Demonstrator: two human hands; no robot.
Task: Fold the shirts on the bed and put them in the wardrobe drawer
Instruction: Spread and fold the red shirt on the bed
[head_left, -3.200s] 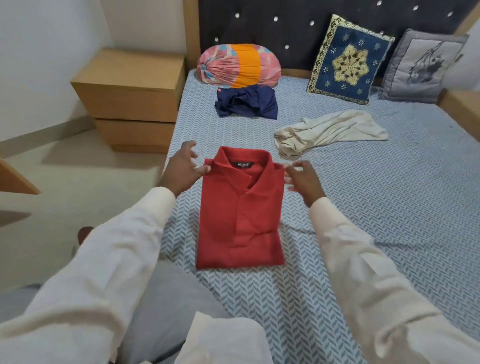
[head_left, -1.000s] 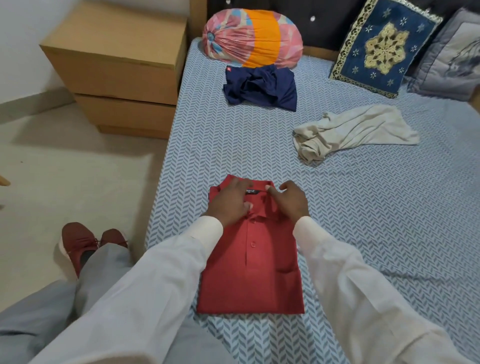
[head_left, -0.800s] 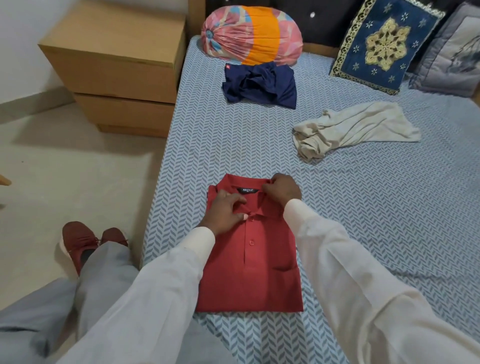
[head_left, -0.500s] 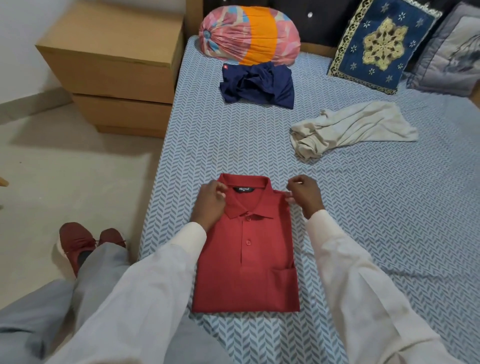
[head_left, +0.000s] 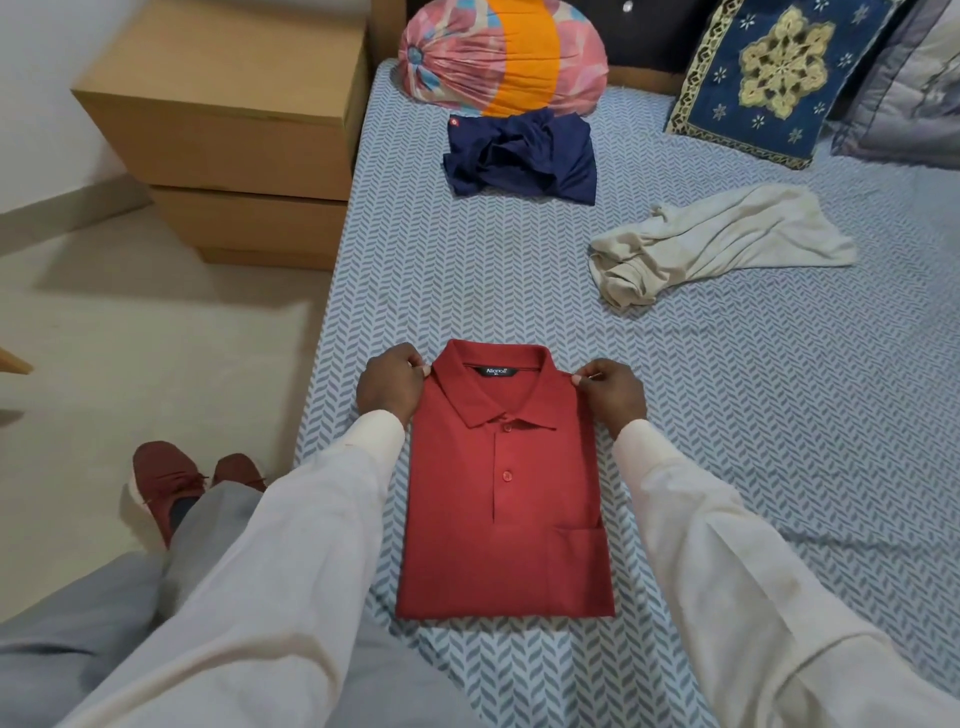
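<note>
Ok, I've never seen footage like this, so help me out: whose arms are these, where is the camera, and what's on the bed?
There is no machine: one person wears a camera on the head, looking down at their own arms. The left hand and right hand each pinch a shoulder corner of a folded red polo shirt lying flat on the bed. Farther off lie a crumpled navy shirt and a crumpled cream shirt. Cushions lean at the far end; a wooden cabinet stands beside the bed.

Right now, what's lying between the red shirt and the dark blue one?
Just bare bedsheet between the red shirt and the dark blue shirt, head view.
</note>
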